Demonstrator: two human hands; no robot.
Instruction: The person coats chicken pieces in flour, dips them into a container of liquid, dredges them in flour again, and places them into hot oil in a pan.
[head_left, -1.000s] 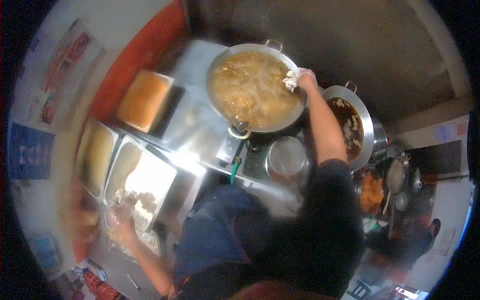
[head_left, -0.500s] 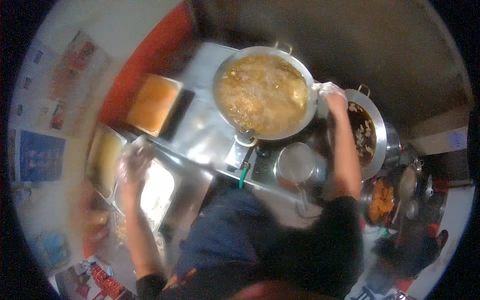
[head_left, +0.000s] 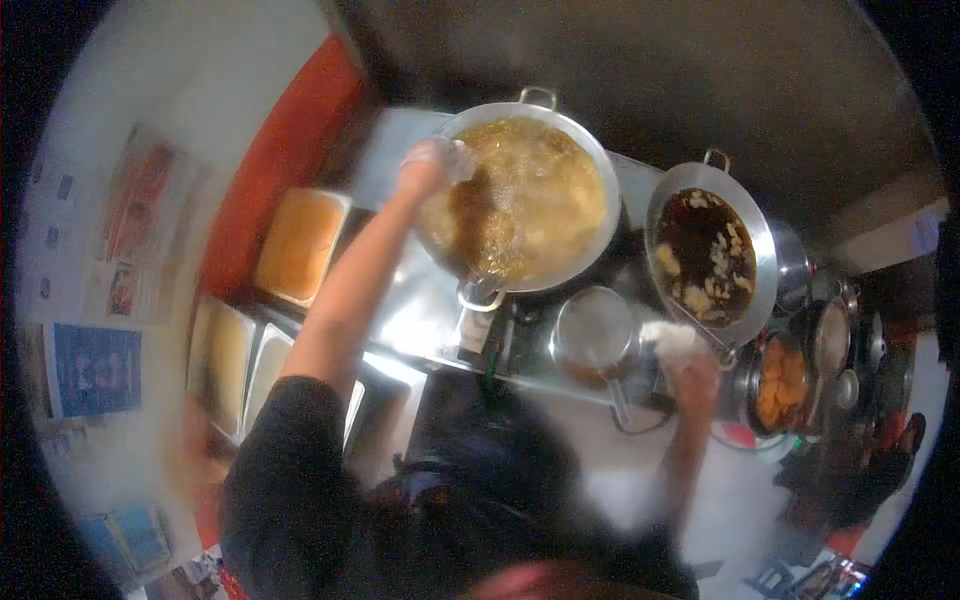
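My left hand [head_left: 432,165] is over the left rim of the large wok [head_left: 606,235] of bubbling, yellow-brown oil. Its whitened fingers are drawn together around something pale that I cannot make out. At the right, my right hand [head_left: 692,368] is blurred, with white-coated fingertips, between the small saucepan [head_left: 595,333] and the lower rim of a second wok [head_left: 764,255]. Motion smears its fingers, so their pose and any contents are unclear. Pale pieces [head_left: 722,265] float in the second wok's dark oil.
Metal trays stand at the left, one with orange contents [head_left: 300,245] and one with yellowish contents [head_left: 222,355]. Orange food [head_left: 781,385] fills a round pan at the right, beside more pots. The saucepan's handle [head_left: 618,405] points toward my body.
My left hand has moved from the trays up to the large wok's left rim. My right hand has come down from that wok's right rim toward the saucepan's right side.
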